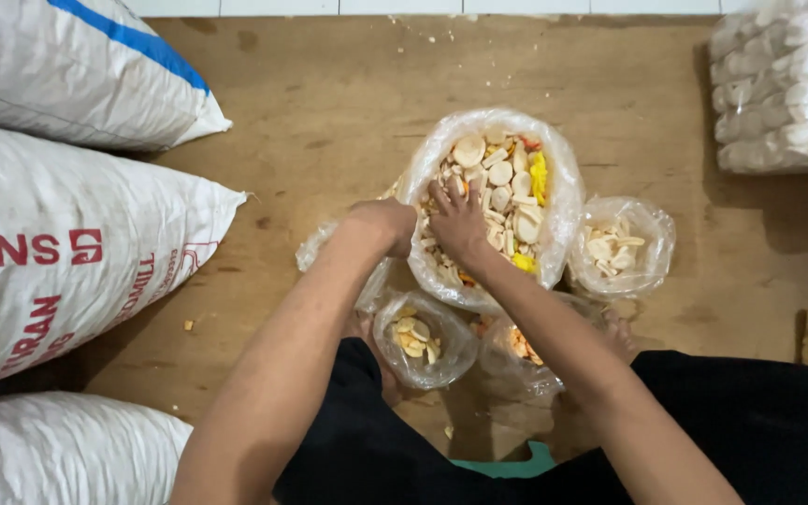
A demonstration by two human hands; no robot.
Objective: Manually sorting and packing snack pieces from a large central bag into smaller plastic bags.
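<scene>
A big clear plastic bag (563, 201) full of pale, round and strip-shaped crackers, with a few yellow and orange ones, stands open on the brown floor. My right hand (458, 223) reaches into it, fingers spread on the crackers. My left hand (387, 223) grips the bag's left rim with closed fingers. Three small clear bags of crackers stand around it: one (423, 341) just in front of me, one (514, 353) under my right forearm, one (621, 245) to the right.
Three large white woven sacks (67, 252) lie along the left side. A stack of clear packed bags (783, 89) sits at the top right. Crumbs dot the floor (320, 112). My black-clad legs fill the bottom edge.
</scene>
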